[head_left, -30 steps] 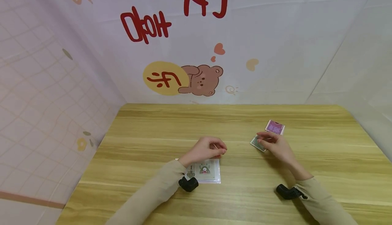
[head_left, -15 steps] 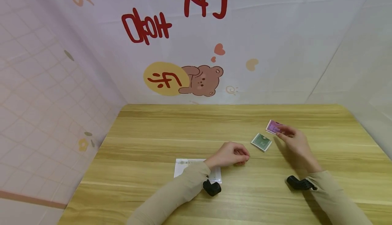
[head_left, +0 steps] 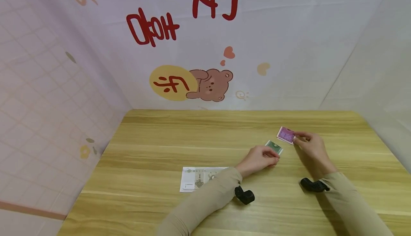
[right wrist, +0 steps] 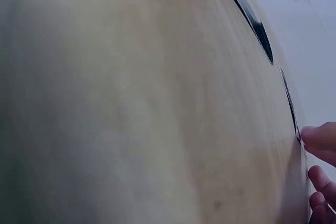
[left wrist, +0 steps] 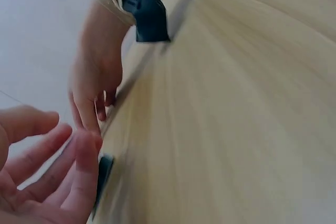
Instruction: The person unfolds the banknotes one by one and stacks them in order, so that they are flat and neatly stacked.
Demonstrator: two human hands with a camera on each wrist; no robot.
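Note:
In the head view, my right hand (head_left: 311,148) pinches the right edge of a small folded purple banknote (head_left: 285,134) lying on the table. The right wrist view shows the thumb and fingertips (right wrist: 320,137) at that note's edge. My left hand (head_left: 258,159) is over the near side of a folded green banknote (head_left: 274,146), covering part of it. Its fingers are loosely bent, with a gap between thumb and fingers in the left wrist view, where the green note's dark edge (left wrist: 104,177) shows below the fingertips.
A white sheet printed like a large banknote (head_left: 189,179) lies at the left, partly under the left sleeve (head_left: 205,200). The wooden table (head_left: 154,132) ends at a printed white backdrop (head_left: 289,32). Each wrist wears a black camera mount (head_left: 244,195).
My left hand has travelled right from above the white sheet to the green note. The right hand has let go of the green note and moved up to the purple one.

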